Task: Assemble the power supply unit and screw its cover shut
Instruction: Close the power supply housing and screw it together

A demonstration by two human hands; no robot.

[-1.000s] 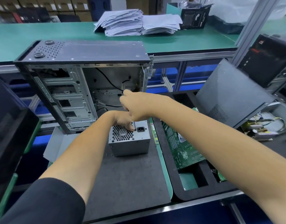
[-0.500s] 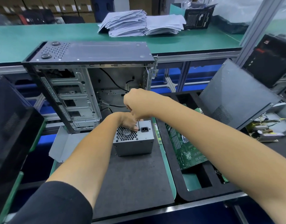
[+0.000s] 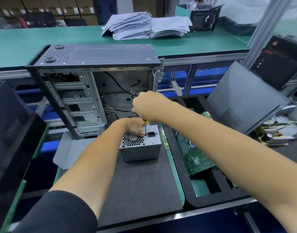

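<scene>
Beyond both my hands stands the open computer case, its side off and its drive bays bare. To the right of my right arm a dark side panel leans up out of the foam tray, and a green motherboard lies in that tray just under my forearm. Out past the panel I can see another bare circuit assembly with wires; whether it belongs to this job I can't tell.

Under my hands, on the dark work mat, sits the power supply unit, fan grille and mains socket facing up. Its cover looks seated all round, so I judge the assembling largely done and the screwing shut the step in hand.

My left hand rests on the top of the unit, fingertips gathered beside the socket, steadying the shaft or a screw there; I can't make out which. My right hand, directly above it, is wrapped tight round the handle of the screwdriver, whose yellow collar and dark shaft drop to the top face close to the socket.

How many screws are already in I can't say; none show clearly. This one appears to be going in, and any others remain.
</scene>
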